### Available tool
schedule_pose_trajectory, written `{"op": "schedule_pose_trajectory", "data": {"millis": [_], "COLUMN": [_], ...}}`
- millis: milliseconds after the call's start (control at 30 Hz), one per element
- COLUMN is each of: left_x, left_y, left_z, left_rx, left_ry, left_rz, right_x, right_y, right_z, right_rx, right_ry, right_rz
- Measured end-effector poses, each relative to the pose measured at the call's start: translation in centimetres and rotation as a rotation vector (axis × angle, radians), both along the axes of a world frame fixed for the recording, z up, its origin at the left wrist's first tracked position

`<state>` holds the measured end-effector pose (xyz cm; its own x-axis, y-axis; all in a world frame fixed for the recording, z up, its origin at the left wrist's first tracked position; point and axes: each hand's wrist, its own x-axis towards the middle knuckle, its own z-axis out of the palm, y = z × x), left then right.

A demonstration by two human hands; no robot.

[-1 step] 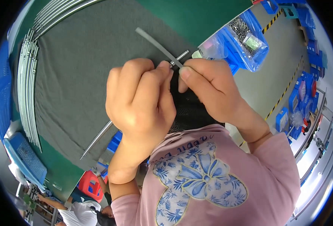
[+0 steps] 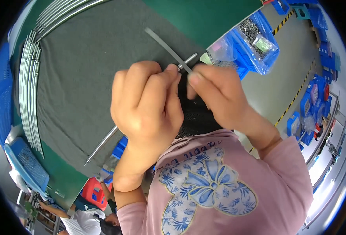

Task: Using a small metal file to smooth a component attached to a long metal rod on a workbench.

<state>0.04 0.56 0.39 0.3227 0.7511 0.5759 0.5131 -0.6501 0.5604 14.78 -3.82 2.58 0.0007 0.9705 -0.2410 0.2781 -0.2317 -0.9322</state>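
My left hand [image 2: 145, 102] is closed around a slim shiny metal rod [image 2: 101, 145]. The rod runs slantwise through the fist, its long part out at the lower left and its short tip out at the upper right. In the closed fingers of my right hand [image 2: 222, 92] is one end of a thin, flat grey strip [image 2: 163, 45], file-like in shape. Close to the left fingertips, the strip crosses over the rod near its tip. Its free end points to the upper left, above the grey cloth [image 2: 75, 86]. The right fingers are slightly blurred.
Several metal rods [image 2: 29, 94] lie bundled along the cloth's left side on the green table [image 2: 173, 17]. Blue bins [image 2: 265, 64] with small metal parts stand at the right edge. A blue basket [image 2: 28, 164], a red stool [image 2: 92, 194] and another person [image 2: 83, 221] are at lower left.
My right hand has moved slightly to the right with the strip, which slides a little across the rod. My left hand and the rod have barely shifted.
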Motion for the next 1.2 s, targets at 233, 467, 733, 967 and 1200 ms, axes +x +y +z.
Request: {"op": "schedule_pose_trajectory", "data": {"millis": [233, 467, 733, 967, 1200], "left_x": [-0.1, 0.1, 0.1, -0.1, 0.1], "left_y": [0.0, 0.0, 0.2, 0.1, 0.2], "left_z": [-0.2, -0.3, -0.5, -0.2, -0.2], "left_rx": [0.024, 0.016, 0.032, -0.003, -0.010], "left_ry": [0.015, 0.015, 0.012, 0.003, -0.007], "left_rz": [0.024, 0.018, 0.025, 0.005, -0.012], "right_x": [0.5, 0.3, 0.9, 0.2, -0.2], "right_y": [-0.2, -3.5, -3.7, -3.3, -1.8], "right_z": [0.1, -1.9, -1.1, -2.0, -2.3], "right_rx": [0.021, 0.020, -0.038, 0.002, 0.187], "right_ry": [-0.056, -0.103, -0.104, -0.106, -0.089], "right_rz": [0.049, 0.049, 0.054, 0.012, -0.017]}}
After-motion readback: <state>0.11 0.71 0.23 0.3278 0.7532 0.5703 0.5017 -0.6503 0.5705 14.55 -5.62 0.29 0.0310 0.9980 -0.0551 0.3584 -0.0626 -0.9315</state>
